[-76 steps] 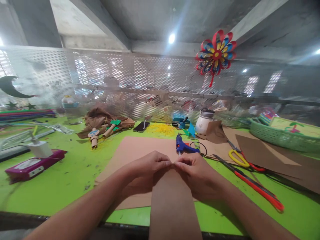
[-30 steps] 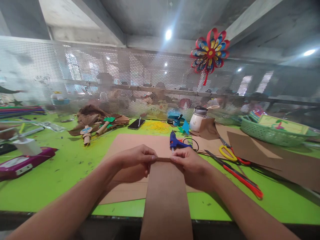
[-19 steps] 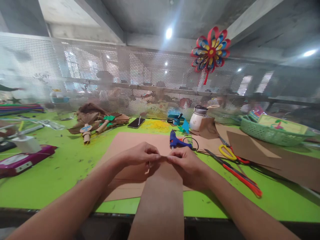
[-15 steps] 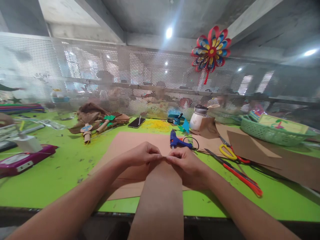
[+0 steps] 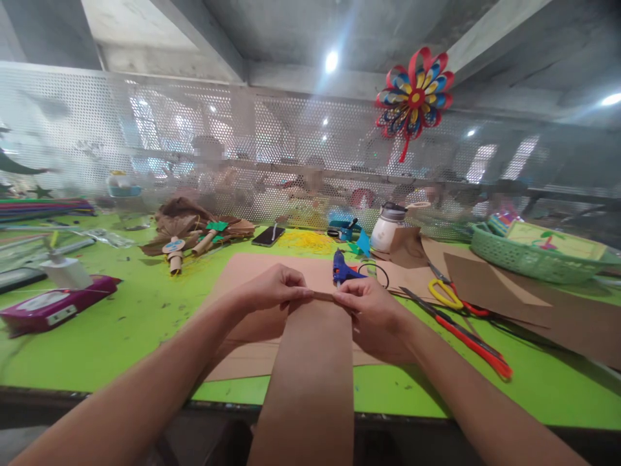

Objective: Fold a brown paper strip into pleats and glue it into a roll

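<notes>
A long brown cardboard strip (image 5: pixel 310 375) runs from the table's near edge up to my hands. My left hand (image 5: pixel 272 292) pinches the strip's far end at its left corner. My right hand (image 5: pixel 371 307) pinches the same end at its right corner, and the edge between them looks folded over. Under the strip lies a larger tan cardboard sheet (image 5: pixel 252 272) on the green table (image 5: pixel 121 323). A blue glue gun (image 5: pixel 343 270) rests just beyond my right hand.
Orange-handled scissors (image 5: pixel 466 336) and yellow-handled scissors (image 5: pixel 444 292) lie to the right, near brown paper sheets (image 5: pixel 524 304) and a green basket (image 5: pixel 514 257). A magenta box (image 5: pixel 53 307), paper rolls (image 5: pixel 184 239), a phone (image 5: pixel 268 235) and a white jar (image 5: pixel 385 233) stand around. A perforated screen (image 5: pixel 242 155) closes the back.
My hands had drawn together at the strip's end, and now they have spread apart again along its folded edge. The view has shifted slightly.
</notes>
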`<state>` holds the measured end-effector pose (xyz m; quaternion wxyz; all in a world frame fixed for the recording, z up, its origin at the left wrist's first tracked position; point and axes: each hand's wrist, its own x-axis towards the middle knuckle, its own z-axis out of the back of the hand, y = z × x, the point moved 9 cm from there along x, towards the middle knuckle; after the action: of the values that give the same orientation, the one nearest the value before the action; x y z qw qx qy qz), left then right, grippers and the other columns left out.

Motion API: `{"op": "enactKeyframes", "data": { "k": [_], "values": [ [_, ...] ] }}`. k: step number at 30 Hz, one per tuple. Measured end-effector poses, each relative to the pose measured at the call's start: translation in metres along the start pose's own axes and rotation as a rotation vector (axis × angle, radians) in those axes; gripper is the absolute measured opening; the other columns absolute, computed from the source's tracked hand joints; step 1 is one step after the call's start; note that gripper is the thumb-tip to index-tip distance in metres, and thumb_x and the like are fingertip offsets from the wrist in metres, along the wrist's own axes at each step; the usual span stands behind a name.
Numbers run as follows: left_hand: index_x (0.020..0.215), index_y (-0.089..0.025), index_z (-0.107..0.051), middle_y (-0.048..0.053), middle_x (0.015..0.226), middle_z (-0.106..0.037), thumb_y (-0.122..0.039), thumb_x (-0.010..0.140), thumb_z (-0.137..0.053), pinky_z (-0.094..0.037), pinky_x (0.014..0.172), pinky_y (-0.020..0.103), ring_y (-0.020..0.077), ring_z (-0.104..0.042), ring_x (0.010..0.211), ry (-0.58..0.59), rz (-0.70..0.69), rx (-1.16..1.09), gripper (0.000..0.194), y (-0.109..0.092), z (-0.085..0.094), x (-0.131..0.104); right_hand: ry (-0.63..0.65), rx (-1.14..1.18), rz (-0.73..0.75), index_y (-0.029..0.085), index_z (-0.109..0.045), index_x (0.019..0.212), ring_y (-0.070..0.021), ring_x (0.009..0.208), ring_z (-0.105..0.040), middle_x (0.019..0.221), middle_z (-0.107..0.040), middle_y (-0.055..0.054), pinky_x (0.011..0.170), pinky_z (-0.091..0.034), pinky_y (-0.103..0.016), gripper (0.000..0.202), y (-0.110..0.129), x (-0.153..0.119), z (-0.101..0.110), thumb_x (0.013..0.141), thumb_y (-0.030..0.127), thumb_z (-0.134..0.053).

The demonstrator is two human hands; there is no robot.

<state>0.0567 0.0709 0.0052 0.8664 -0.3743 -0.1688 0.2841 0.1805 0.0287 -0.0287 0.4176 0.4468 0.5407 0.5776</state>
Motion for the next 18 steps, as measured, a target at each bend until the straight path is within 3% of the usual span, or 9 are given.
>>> {"op": "enactKeyframes", "data": {
  "k": [3,8,15,18],
  "values": [
    [0.067,-0.014,-0.06,-0.002,0.051,-0.055,-0.043,0.081,-0.054,-0.035,0.048,0.019,0.0082,-0.047,0.047,0.045,0.01,-0.026,0.033,0.004,-0.002,-0.001,0.117,-0.034,-0.014,0.013,-0.061,0.074,-0.009,0.049,-0.047,0.059,-0.053,0.001,0.047,-0.037,-0.022,0.029,0.0,0.003,-0.002,0.071,0.041,-0.069],
    [0.083,-0.015,-0.064,0.0,0.066,-0.058,-0.04,0.082,-0.055,-0.042,0.059,0.021,0.0106,-0.054,0.061,0.115,-0.021,-0.086,0.027,-0.001,-0.004,-0.004,0.281,-0.063,-0.016,0.013,-0.065,0.091,-0.0137,0.049,-0.059,0.061,-0.063,-0.002,0.05,-0.045,-0.026,0.032,0.0,0.004,-0.001,0.078,0.042,-0.062],
    [0.085,-0.014,-0.064,0.001,0.068,-0.059,-0.039,0.084,-0.054,-0.042,0.061,0.023,0.0119,-0.055,0.063,0.136,0.016,-0.108,0.027,-0.001,-0.002,-0.005,0.261,-0.035,-0.027,0.012,-0.062,0.108,-0.0143,0.05,-0.062,0.066,-0.066,-0.004,0.05,-0.048,-0.027,0.044,0.001,0.005,0.004,0.075,0.042,-0.065],
    [0.081,-0.015,-0.063,-0.001,0.064,-0.056,-0.04,0.083,-0.055,-0.041,0.06,0.023,0.0109,-0.053,0.06,0.12,0.031,-0.163,0.026,0.004,0.0,-0.006,0.182,-0.011,0.018,0.012,-0.062,0.108,-0.0129,0.05,-0.06,0.063,-0.064,-0.002,0.051,-0.049,-0.027,0.042,0.008,0.006,0.011,0.078,0.041,-0.063]
  ]
}}
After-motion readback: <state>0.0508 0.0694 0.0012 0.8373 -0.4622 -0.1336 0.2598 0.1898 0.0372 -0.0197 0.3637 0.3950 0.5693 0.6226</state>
